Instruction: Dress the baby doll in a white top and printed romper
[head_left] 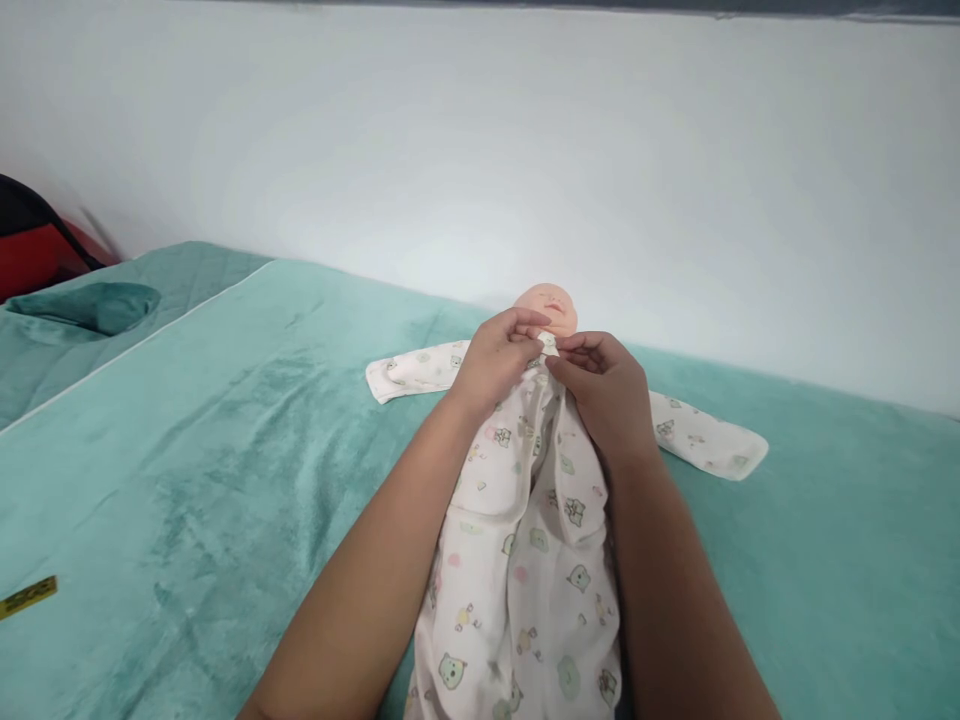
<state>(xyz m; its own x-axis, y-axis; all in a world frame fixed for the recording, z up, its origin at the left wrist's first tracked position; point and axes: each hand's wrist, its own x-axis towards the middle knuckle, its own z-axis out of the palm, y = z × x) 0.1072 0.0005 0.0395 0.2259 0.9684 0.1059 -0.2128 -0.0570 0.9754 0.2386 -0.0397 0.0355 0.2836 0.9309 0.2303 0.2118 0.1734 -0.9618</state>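
Nearest me, a long white fabric garment (517, 560) printed with little green animals lies on a plush teal cover (262, 450), sleeves stretched sideways. Further up, the person's left hand (499, 360) and right hand (613, 392) pinch its neckline between thumbs and fingers, just below a smooth pinkish doll's head (541, 298). Beyond rises a white wall (480, 150).

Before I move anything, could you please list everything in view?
doll: one, pinkish, head showing, centre
garment: one, printed white, centre, sleeves spread
cover: one, green, beneath garment
quilted panel: one, green, left
label strip: one, yellow and black, left edge
object: one, red and black, far left
wall: one, white, behind
band: one, dark, top edge
left hand: one, bare, at garment's collar
right hand: one, bare, at garment's collar
forearms: two, bare, lower centre
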